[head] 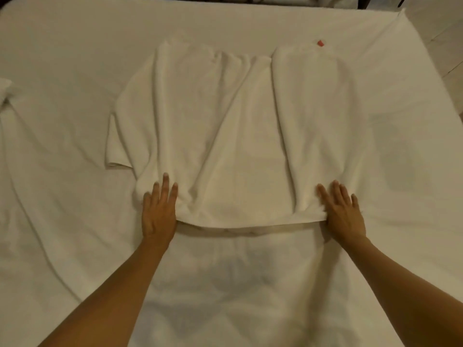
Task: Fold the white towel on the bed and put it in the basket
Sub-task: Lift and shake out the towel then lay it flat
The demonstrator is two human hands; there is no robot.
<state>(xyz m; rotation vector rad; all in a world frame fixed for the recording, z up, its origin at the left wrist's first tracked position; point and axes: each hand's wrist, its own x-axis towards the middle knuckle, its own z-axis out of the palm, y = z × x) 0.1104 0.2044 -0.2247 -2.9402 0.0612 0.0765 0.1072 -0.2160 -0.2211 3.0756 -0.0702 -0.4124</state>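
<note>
From the head view, we're mid-fold: the white towel (233, 136) lies spread across the middle of the bed (62, 46), rumpled, with long creases running from its far edge toward the person and a loose flap sticking out at its left side. The left hand (159, 211) rests flat on the towel's near left corner, fingers (165, 186) straight and close together, gripping nothing. The right hand (344, 214) sits on the near right corner, fingers spread a little and lying on the cloth; the towel's hem bunches at the thumb side, but whether the thumb is tucked under it I cannot tell. The near edge looks doubled over and lifts slightly off the sheet between the two hands, casting a shadow beneath, so my read is that one fold has been laid and is being pressed flat. The next move, as I judge it, calls for smoothing those creases outward, tucking in that stray left flap, then taking two corners together for another fold so the bundle gets small enough to carry. No basket in sight in this view, so it will have to be found off-frame. As for writing: a small red tag (320, 43) sits at the towel's far right corner, too small to read. No other labels or brands visible.
</note>
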